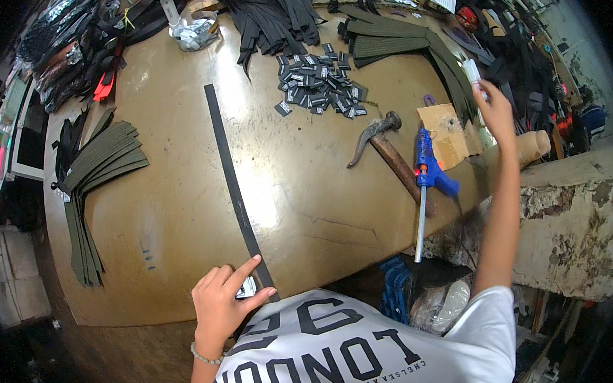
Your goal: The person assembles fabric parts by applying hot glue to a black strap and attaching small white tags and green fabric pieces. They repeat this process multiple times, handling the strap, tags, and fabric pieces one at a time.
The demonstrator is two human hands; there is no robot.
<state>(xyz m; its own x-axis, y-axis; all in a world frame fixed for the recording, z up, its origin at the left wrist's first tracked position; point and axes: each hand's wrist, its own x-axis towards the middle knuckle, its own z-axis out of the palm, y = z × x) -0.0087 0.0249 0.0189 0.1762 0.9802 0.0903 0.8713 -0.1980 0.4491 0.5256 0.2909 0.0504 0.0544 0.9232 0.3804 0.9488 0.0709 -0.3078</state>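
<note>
From where I stand, a flat black strap (226, 153) lies along the worktop (158, 210), running from eleven o'clock down to six. The person's left hand (229, 292), at six, rests thumb and forefinger, spread apart, on its near end; a small white piece (247, 287) shows beneath, though I can't tell whether it's gripped. The right hand (497, 113) reaches well away to two o'clock, fingertips at a slim white bundle (471, 71); how firmly they close, I can't see. The strap looks like webbing: light, bendable, hardly fragile, perhaps prone to sliding on this shiny surface. I'd pin it flat near the end, or pinch both long edges. At three o'clock lie a hammer (397, 162) and a blue glue gun (426, 168).
</note>
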